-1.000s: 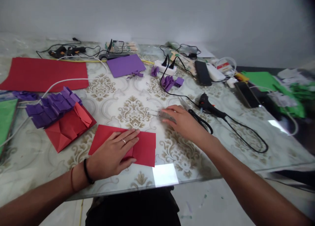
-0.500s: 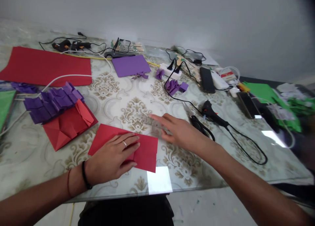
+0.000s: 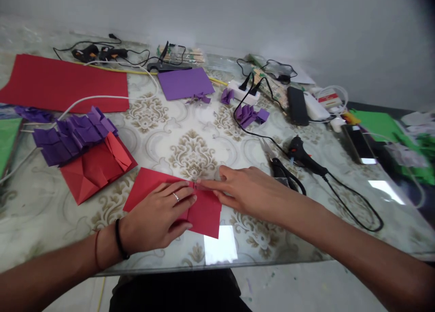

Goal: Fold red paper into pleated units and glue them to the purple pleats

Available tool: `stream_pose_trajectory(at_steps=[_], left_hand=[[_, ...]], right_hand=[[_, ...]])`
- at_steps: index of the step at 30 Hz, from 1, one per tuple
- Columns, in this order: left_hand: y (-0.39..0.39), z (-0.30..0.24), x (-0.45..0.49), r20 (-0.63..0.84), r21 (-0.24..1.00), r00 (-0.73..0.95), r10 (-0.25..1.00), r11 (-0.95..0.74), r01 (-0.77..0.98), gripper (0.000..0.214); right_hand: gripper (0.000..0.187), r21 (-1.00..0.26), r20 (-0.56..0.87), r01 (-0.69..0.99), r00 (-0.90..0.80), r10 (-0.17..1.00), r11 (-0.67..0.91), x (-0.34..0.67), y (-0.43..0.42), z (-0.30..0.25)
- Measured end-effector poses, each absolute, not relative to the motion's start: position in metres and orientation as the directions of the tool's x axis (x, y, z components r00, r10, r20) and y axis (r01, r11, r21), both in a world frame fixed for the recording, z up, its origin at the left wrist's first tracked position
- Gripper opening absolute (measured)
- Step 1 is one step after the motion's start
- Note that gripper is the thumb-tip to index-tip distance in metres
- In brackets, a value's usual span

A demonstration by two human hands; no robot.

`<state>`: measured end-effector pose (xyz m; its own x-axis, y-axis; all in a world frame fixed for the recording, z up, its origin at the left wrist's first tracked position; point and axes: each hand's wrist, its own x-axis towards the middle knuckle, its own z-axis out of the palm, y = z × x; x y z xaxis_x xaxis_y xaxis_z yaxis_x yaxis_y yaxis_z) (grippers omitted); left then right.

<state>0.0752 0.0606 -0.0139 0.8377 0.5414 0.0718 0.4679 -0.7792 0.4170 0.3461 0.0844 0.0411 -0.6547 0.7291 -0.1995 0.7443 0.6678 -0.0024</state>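
A red sheet of paper (image 3: 205, 214), folded into a long flat piece, lies on the table before me. My left hand (image 3: 165, 212) is flat on its left half, fingers stretched out, pressing it down. My right hand (image 3: 243, 189) comes in from the right, its index finger reaching the paper's far edge beside my left fingertips. The other right fingers are curled; a faint clear sliver shows by them, too indistinct to name. To the left sits a folded red paper piece (image 3: 91, 174), with a strip of pleated purple paper (image 3: 74, 137) along its far side.
Red sheets (image 3: 68, 83) and a purple sheet (image 3: 185, 83) lie at the back. Scissors (image 3: 278, 165) and a black glue gun (image 3: 306, 158) with a looping cord are right of my hand. Beyond stand a white power strip (image 3: 243, 92) and a phone (image 3: 359, 144).
My right hand has moved left and toward me, from beyond the red paper onto its far edge. My left hand stays on the paper. The view has shifted slightly.
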Motion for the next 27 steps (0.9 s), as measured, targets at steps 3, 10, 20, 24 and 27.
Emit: stream_pose_trajectory(at_steps=[3,10,20,24,27], left_hand=[[0.061,-0.014,0.075,0.087,0.412,0.841,0.534,-0.788,0.458,0.044],[0.061,-0.011,0.076,0.087,0.418,0.839,0.537,-0.784,0.458,0.042],[0.062,-0.007,0.077,0.033,0.431,0.840,0.542,-0.766,0.478,0.041],[0.063,-0.006,0.077,0.026,0.434,0.842,0.539,-0.765,0.476,0.040],[0.064,-0.006,0.077,0.033,0.428,0.841,0.540,-0.768,0.477,0.040]], right_hand=[[0.044,0.006,-0.252,0.752,-0.636,0.729,0.659,0.341,0.082,0.044],[0.046,0.011,-0.401,0.797,-0.550,0.733,0.604,0.332,0.079,0.057],[0.042,-0.006,-0.360,0.804,-0.556,0.749,0.594,0.349,0.073,0.053],[0.045,0.050,-0.360,0.812,-0.528,0.769,0.581,0.371,0.072,0.054],[0.046,0.067,-0.313,0.798,-0.553,0.772,0.598,0.406,0.071,0.045]])
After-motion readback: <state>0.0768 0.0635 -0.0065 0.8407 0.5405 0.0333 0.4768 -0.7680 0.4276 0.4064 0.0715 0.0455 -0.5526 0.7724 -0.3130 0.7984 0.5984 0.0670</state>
